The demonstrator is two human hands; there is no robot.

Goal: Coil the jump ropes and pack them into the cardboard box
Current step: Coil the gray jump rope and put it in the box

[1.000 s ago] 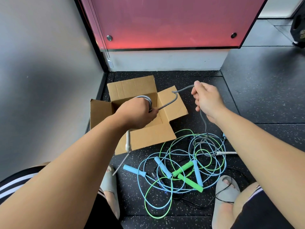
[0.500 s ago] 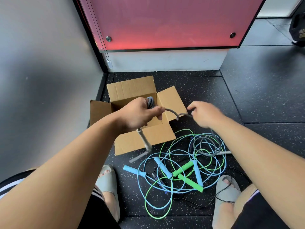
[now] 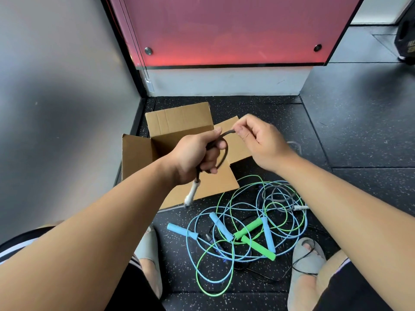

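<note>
Dark speckled rubber floor point(image 3: 336, 142), gray wall on the left, pink panel at the back, w/ the cardboard box point(image 3: 179, 124) sitting open in the corner, flaps out. Left hand point(image 3: 193, 156) is fisted around a small bundle of loops of the gray jump rope point(image 3: 225, 154), held right over the box, one white handle point(image 3: 191, 193) dangling under the fist. Right hand point(image 3: 258, 140) pinches the same rope btwn thumb and fingertips, just beside the left thumb.

Half a sec ago that right hand was lower and off to the side dragging slack. Now it's come up to meet the left, so imo another loop is getting laid onto the bundle.

Rest of the gray rope is on the floor, mixed in w/ the blue ropes point(image 3: 221, 226) and green rope point(image 3: 258, 248), other white handle point(image 3: 301, 207) out by the right forearm. So rope 1 is partway coiled, blue + green untouched, nothing packed yet afaict (box inside mostly hidden by the hands).
</note>
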